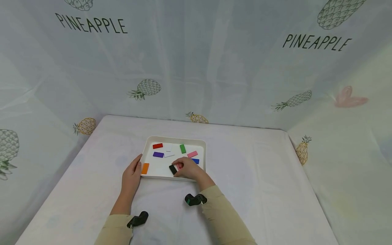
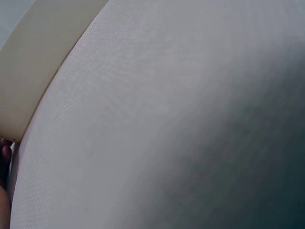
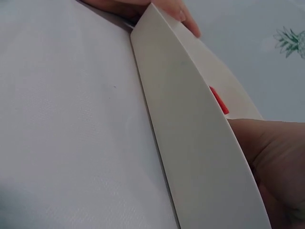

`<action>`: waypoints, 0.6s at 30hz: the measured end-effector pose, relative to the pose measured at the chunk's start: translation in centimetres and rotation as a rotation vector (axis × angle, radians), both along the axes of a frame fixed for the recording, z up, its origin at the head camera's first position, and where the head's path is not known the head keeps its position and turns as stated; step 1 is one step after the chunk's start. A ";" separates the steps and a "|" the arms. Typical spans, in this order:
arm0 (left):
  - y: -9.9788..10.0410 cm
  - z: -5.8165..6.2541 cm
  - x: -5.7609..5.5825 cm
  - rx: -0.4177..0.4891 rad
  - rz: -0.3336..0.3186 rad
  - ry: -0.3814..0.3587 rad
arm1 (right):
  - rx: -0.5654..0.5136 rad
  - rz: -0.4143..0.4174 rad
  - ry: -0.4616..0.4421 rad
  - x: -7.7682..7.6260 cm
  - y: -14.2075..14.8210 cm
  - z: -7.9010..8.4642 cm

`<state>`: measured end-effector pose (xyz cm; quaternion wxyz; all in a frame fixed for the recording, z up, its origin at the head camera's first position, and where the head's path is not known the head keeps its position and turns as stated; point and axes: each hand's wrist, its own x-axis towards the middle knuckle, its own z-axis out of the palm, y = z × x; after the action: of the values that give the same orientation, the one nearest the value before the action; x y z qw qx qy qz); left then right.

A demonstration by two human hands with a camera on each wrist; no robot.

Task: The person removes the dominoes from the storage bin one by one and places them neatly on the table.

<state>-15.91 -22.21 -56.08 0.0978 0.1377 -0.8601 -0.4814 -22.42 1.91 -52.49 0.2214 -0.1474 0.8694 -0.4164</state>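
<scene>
A shallow white tray lies on the table with small coloured rectangular blocks in it. My left hand holds the tray's left side near the front corner; the right wrist view shows that hand's fingers at the rim. Over the front of the tray my right hand pinches a black block between thumb and fingers. Something pinkish shows beside it, partly hidden by the fingers. An orange block lies by my left hand. A blue block and a pink block lie just beyond my right hand.
Farther back in the tray are a red block, a purple block, a green block and white pieces. A white cloth covers the table. A pineapple-print curtain stands behind it.
</scene>
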 end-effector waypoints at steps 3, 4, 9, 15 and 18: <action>0.0 0.0 0.0 -0.006 0.001 -0.007 | -0.015 -0.010 -0.023 0.0 0.2 0.0; 0.1 0.0 0.0 -0.007 0.002 -0.011 | -0.017 -0.013 -0.029 -0.1 0.3 0.0; 0.0 0.0 0.0 -0.001 -0.005 -0.010 | -0.023 -0.007 -0.039 -0.1 0.8 0.3; 0.1 0.0 0.3 -0.003 -0.010 -0.001 | -0.047 0.023 -0.006 0.6 1.6 1.2; 0.2 0.2 0.3 -0.007 -0.009 -0.001 | -0.070 0.019 0.038 1.1 2.2 1.9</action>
<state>-15.58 -22.05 -55.88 0.0959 0.1338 -0.8622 -0.4790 -21.34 4.11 -50.57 0.2033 -0.1715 0.8568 -0.4417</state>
